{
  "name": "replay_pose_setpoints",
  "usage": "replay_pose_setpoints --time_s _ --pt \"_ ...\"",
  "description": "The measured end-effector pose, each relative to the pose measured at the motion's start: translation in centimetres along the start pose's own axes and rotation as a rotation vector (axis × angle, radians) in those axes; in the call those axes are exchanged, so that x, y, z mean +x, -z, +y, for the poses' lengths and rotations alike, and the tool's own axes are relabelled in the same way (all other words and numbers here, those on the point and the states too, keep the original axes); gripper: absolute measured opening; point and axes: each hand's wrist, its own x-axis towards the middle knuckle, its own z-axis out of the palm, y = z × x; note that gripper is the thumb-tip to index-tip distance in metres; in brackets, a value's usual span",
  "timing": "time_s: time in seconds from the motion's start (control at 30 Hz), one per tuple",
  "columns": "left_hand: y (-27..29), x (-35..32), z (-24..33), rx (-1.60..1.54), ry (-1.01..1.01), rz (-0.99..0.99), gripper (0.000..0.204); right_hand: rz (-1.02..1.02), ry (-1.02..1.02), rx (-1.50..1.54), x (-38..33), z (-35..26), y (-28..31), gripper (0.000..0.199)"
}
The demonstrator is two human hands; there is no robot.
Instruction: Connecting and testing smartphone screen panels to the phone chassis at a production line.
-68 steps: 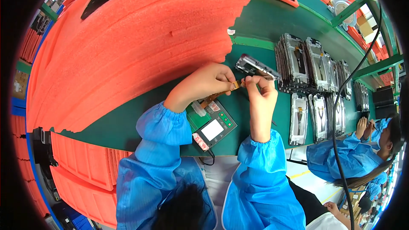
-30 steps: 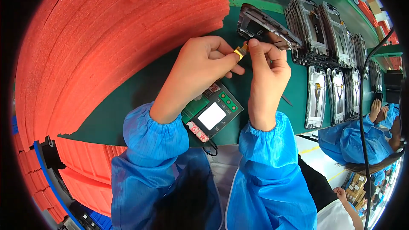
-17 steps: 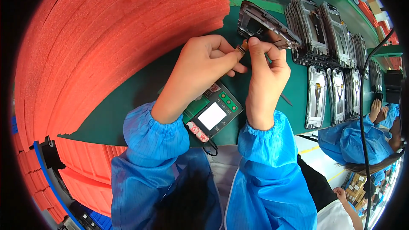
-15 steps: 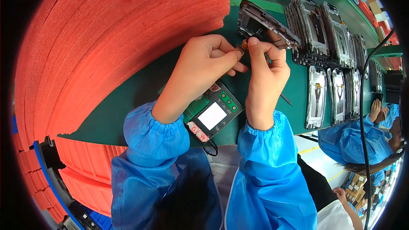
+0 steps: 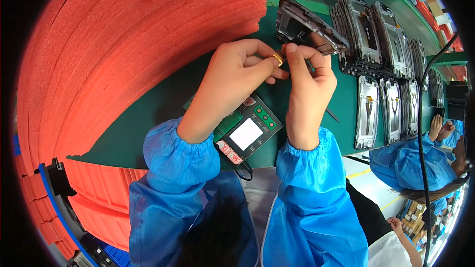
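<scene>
Both hands meet above the table at a small gold and brown flex cable (image 5: 278,58). My left hand (image 5: 242,69) pinches its gold end between thumb and forefinger. With thumb and fingertips, my right hand (image 5: 311,79) grips the cable's other end. Just beyond the fingers a dark phone screen frame (image 5: 309,29) stands tilted, its lower edge by my right fingers; whether they also support it is hidden. Below my wrists lies a black and green tester box (image 5: 247,133) with a lit white screen and several small round buttons, partly covered by my left forearm.
Stacks of phone frames (image 5: 363,34) stand at the right, with more frames (image 5: 367,113) in front. Red foam sheets (image 5: 148,34) pile up along the left. A thin dark tool (image 5: 332,114) lies right of my right wrist. A black cable (image 5: 422,133) hangs at right, before a co-worker's blue sleeve (image 5: 410,163).
The gold end of the flex cable has turned and shows more clearly between my fingertips. The tilted frame has shifted slightly upward. Both hands stay nearly in place.
</scene>
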Motion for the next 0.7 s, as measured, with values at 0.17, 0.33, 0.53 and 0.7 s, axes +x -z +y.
replay_pose_setpoints --time_s 0.17,0.33,0.53,0.7 --pt "-0.24 0.09 0.0 -0.021 -0.032 0.004 0.018 -0.012 0.035 0.012 0.12 -0.04 0.08 0.008" --pt "-0.33 0.12 -0.21 -0.029 -0.042 0.023 0.019 -0.011 0.033 0.009 0.32 -0.13 0.17 0.008" --pt "-0.4 0.04 -0.26 -0.048 -0.07 0.024 0.021 -0.01 0.102 -0.038 0.19 -0.12 0.09 0.008" --pt "-0.43 0.12 -0.43 -0.061 -0.106 0.022 0.021 -0.027 0.027 0.004 0.27 -0.1 0.18 0.007"
